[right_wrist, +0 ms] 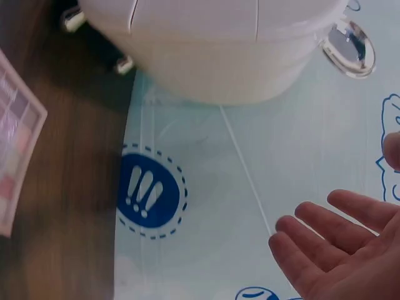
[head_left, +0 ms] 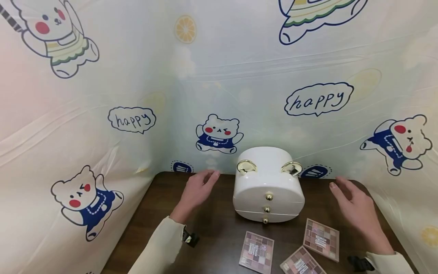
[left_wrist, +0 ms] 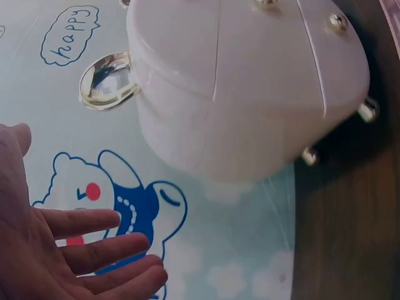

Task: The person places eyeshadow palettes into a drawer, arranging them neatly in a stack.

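Observation:
A white rounded box [head_left: 268, 186] with gold-rimmed ears and gold knobs stands on the dark table between both hands. To its left, my left hand [head_left: 200, 192] hovers apart from it, fingers extended and holding nothing. My right hand [head_left: 357, 209] is off to its right, also bare, with fingers spread. The left wrist view shows the box's side [left_wrist: 250, 125] beyond the left fingers [left_wrist: 106, 250]. In the right wrist view, a gap separates the right fingers [right_wrist: 331, 237] from the box [right_wrist: 231, 62]. Its interior is hidden.
Three square palettes lie in front of the box: one at the left [head_left: 256, 252], one at the right [head_left: 321, 239] and one cut off by the lower edge [head_left: 302, 262]. A printed cloth [head_left: 219, 91] hangs behind and beside the table [head_left: 212, 220].

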The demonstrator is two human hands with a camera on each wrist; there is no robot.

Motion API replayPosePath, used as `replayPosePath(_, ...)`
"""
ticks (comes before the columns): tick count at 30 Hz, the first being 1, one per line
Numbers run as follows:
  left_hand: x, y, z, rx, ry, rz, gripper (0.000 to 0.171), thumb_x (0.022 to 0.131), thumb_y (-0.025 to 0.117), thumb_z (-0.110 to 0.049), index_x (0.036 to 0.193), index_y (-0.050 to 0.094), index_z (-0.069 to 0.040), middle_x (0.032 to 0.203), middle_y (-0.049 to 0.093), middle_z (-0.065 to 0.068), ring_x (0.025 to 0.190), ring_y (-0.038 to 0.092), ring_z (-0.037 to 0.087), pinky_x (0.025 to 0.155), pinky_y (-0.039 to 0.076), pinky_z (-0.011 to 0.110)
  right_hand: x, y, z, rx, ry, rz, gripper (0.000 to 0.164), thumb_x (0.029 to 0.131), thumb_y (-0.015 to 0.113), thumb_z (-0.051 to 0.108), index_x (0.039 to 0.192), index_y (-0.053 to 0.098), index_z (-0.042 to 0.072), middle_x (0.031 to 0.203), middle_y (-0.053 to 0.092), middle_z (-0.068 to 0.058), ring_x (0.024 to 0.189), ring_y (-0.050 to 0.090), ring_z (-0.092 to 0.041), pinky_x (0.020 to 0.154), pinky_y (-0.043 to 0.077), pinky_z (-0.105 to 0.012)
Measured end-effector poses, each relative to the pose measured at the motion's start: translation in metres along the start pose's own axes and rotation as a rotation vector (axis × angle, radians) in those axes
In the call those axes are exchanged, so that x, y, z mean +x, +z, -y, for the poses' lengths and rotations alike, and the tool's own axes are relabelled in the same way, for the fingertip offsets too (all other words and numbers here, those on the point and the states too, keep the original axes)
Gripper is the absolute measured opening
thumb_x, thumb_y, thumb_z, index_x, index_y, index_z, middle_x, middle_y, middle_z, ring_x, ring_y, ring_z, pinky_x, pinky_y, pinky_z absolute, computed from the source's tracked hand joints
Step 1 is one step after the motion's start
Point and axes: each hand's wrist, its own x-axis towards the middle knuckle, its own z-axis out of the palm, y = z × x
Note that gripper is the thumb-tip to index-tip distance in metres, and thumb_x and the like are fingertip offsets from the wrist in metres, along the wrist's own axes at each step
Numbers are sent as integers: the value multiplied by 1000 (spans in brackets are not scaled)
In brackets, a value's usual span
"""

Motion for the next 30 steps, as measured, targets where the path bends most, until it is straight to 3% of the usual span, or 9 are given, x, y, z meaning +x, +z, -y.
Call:
replayPosePath(3,3,7,-3,-61,-40,31,61,82,40,-69,114,62,-21,106,62,-5,96,57,14,82,48,39,-5,3,5,48,40,2,57,94,42,44,134,42,4,125,49,-25,107,47,-42,77,40,-57)
replayPosePath(6,7,14,-6,-98,-101,67,63,77,43,-74,109,63,-24,102,62,-8,94,56,13,81,48,38,-10,8,9,90,76,1,53,94,43,45,131,47,8,117,56,-19,97,55,-31,72,48,-41)
replayPosePath(9,11,20,-9,-116,-153,121,64,72,44,-77,104,63,-25,98,61,-7,91,55,15,77,49,38,-13,13,11,147,120,-4,50,93,44,46,128,51,11,110,61,-13,85,61,-13,65,47,-22)
replayPosePath(12,16,25,-12,-150,-194,184,66,70,47,-78,102,64,-23,97,60,-4,87,56,18,74,49,37,-16,19,14,246,162,-13,48,93,45,45,123,54,9,104,63,-10,79,62,-5,64,47,-16)
replayPosePath(20,25,39,-16,-312,-272,323,73,66,57,-74,110,62,-15,106,59,2,89,59,24,76,50,39,-21,29,24,528,238,21,46,93,47,42,114,54,1,91,64,-8,76,64,-15,66,52,-26)
replayPosePath(30,25,50,-23,-393,-297,349,79,65,62,-70,116,58,-11,108,58,6,98,57,29,78,50,39,-25,44,33,739,270,71,45,91,51,40,110,56,-1,89,66,-16,75,66,-24,66,53,-33)
